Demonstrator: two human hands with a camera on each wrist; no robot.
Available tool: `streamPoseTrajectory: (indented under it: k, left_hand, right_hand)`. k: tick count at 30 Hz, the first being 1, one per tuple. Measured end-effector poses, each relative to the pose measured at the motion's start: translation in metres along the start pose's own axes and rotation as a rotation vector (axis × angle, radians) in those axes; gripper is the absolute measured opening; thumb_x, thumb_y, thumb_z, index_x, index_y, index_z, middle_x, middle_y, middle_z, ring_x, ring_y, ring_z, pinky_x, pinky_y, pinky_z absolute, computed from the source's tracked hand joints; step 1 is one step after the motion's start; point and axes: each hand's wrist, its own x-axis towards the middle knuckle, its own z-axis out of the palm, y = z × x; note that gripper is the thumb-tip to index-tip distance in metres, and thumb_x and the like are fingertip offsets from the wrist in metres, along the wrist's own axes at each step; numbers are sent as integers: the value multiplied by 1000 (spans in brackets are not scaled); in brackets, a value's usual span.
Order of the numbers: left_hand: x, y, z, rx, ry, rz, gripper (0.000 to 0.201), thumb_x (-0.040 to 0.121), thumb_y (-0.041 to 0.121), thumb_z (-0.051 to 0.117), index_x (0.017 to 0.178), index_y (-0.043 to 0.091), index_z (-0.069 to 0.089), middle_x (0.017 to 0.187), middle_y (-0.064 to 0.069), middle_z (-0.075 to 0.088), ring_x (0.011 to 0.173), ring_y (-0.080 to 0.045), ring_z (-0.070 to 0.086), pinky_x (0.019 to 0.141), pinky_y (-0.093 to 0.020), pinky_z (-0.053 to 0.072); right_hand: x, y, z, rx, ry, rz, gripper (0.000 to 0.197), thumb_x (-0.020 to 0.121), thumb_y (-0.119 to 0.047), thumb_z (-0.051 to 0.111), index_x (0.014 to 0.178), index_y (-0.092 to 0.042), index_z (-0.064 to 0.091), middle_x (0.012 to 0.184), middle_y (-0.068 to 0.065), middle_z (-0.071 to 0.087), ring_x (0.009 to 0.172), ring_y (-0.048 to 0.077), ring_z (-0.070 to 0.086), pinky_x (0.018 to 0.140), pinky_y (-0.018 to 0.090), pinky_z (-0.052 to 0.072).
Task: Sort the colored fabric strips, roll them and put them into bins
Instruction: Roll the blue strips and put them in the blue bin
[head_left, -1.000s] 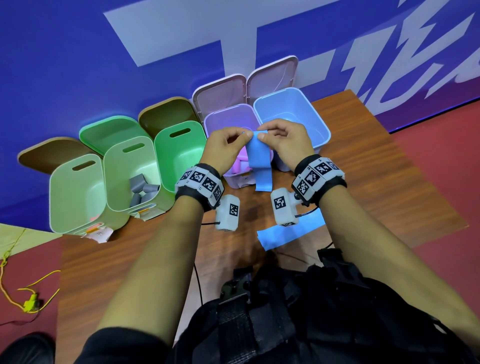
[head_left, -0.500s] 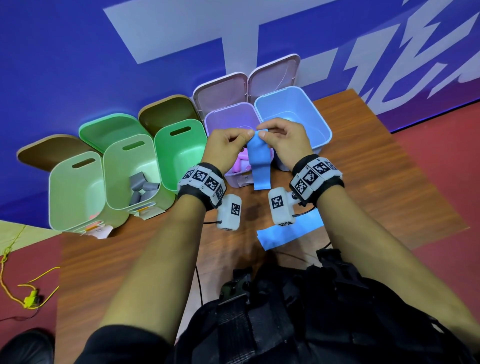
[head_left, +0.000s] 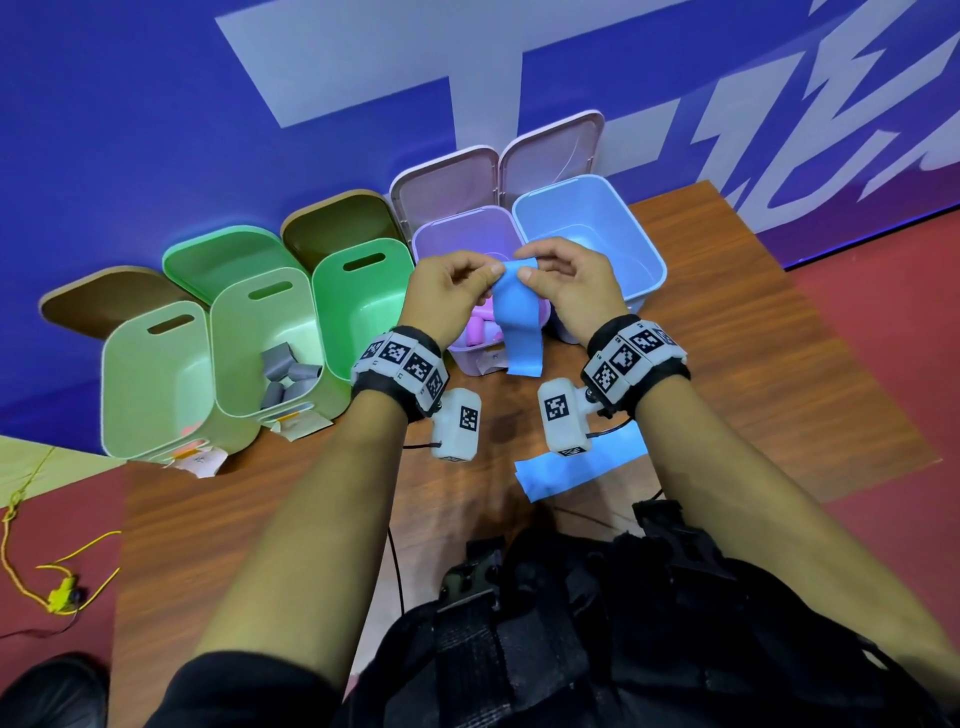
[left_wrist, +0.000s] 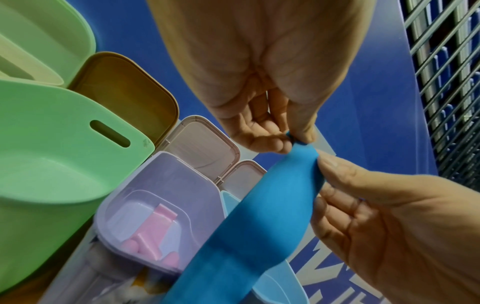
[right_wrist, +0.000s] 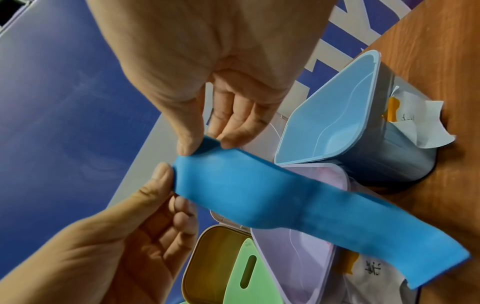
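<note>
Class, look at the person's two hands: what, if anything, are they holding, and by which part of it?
Both the left hand and the right hand pinch the top end of one blue fabric strip; the rest hangs free.

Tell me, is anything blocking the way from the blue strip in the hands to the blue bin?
Nothing visible does. Both hands, left and right, pinch the top of the blue fabric strip right in front of the light blue plastic bin, whose mouth is open with no lid over it. The lilac bin stands beside it.
</note>
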Motion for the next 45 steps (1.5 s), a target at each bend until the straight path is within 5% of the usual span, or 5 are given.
streamPoseTrajectory:
  k: [10,17,24,29,45]
  left_hand:
    - [-7,0,3,-35,-28,-12,16,87,13,74,101,19,71,78,-4,63,68,-12,55,74,-24,51]
    - [-9,5,4,-8,9,-16,12,94,9,64,90,0,71,61,10,63,54,0,55,62,-16,46]
    - [-7,7,1,60,-2,-24,38,100,27,58,66,11,65,56,4,57,51,-5,51,61,-20,45]
    - [-7,5,2,-27,-4,6,13,89,20,73,100,13,74,83,-3,68,72,-11,60,73,-25,52]
    - [-9,8,3,-57,-19,-3,15,90,10,71,105,7,69,69,-2,64,61,-8,62,65,-22,51]
  right_hand:
    - [-1,4,1,79,66,29,4,82,-18,73,82,-22,75,81,2,73,81,21,68,85,39,57]
    - [-5,-2,-3,33,22,-6,10,89,-13,70,97,-19,72,76,21,62,71,21,57,72,33,52]
    - [-2,-3,-3,15,32,3,12,89,-5,69,94,-14,75,85,-4,72,80,8,66,79,20,51]
    - [-2,-3,-3,5,28,-6,8,91,-7,68,93,-11,75,85,1,73,78,8,67,77,20,53]
    - [-5,-9,-3,39,59,10,8,90,-1,67,96,-4,71,82,0,68,75,4,64,77,15,50]
